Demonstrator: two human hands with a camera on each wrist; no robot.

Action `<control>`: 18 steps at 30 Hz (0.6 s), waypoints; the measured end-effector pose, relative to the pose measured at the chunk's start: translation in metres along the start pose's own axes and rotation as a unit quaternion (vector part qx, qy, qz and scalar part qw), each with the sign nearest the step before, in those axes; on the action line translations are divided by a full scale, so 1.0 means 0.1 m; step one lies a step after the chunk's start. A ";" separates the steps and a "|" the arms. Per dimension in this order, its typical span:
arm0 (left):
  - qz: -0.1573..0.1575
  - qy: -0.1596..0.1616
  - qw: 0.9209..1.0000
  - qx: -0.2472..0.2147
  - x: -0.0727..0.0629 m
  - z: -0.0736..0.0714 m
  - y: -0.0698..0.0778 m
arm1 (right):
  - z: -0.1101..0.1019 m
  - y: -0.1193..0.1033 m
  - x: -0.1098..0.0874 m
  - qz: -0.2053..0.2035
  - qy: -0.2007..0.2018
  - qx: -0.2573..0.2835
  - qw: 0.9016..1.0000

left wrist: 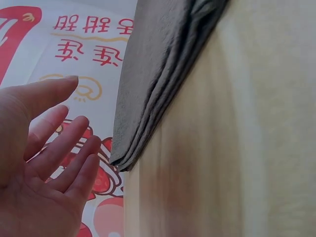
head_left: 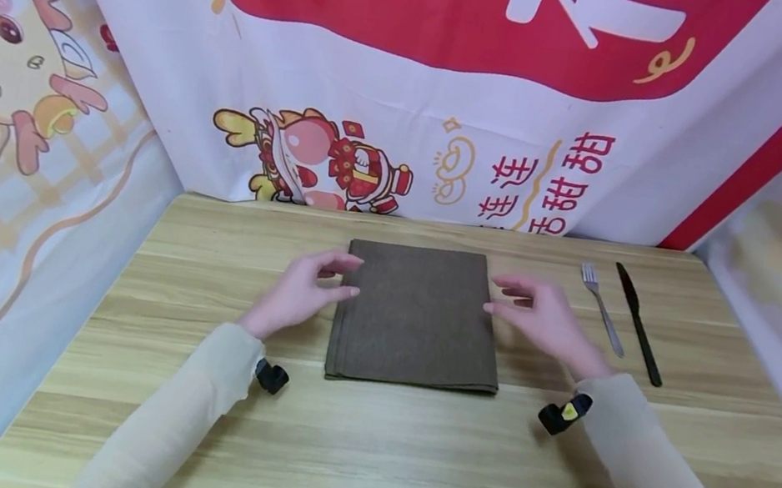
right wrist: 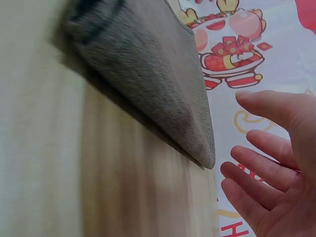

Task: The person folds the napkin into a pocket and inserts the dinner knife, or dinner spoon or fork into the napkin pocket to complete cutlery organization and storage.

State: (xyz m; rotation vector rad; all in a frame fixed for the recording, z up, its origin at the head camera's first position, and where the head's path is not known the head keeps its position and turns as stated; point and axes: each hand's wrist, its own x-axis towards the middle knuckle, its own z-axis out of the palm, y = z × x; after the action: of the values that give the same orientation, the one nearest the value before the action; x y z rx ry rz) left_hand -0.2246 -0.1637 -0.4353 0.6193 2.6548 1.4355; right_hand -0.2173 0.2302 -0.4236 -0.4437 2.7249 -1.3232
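Note:
A dark grey-brown cloth (head_left: 418,316), folded into a square of several layers, lies flat on the wooden table. At its left edge is my left hand (head_left: 309,287), fingers loosely bent and thumb apart, holding nothing. My right hand (head_left: 540,313) hovers by the opposite edge in much the same pose, its fingertips close to the cloth. In the left wrist view the stacked folds of the cloth (left wrist: 153,84) show beside the open left hand (left wrist: 54,163). The right wrist view has a rounded fold of the cloth (right wrist: 148,79) beside the right hand's (right wrist: 276,168) spread fingers.
To the right of the cloth lie a silver fork (head_left: 603,309) and a black knife (head_left: 639,325), side by side on the table (head_left: 359,458). A printed red and white curtain (head_left: 418,113) hangs along the table's back edge, with more patterned fabric at both sides.

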 end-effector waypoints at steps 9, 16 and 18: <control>0.007 -0.066 0.998 -0.002 -0.32 0.06 0.10 | -0.01 0.00 -0.33 -0.004 -0.039 -0.020 0.999; 0.012 -0.100 0.995 -0.002 -0.52 0.10 0.13 | 0.02 0.02 -0.57 -0.016 -0.049 -0.032 0.998; 0.015 -0.107 0.994 0.000 -0.56 0.11 0.14 | 0.02 0.01 -0.63 -0.018 -0.055 -0.028 0.998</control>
State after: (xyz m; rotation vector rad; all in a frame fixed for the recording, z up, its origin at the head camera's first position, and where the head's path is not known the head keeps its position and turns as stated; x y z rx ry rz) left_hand -0.1661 -0.1695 -0.4381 0.7693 2.4898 1.2943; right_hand -0.1569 0.2476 -0.4295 -0.5554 2.6816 -1.1941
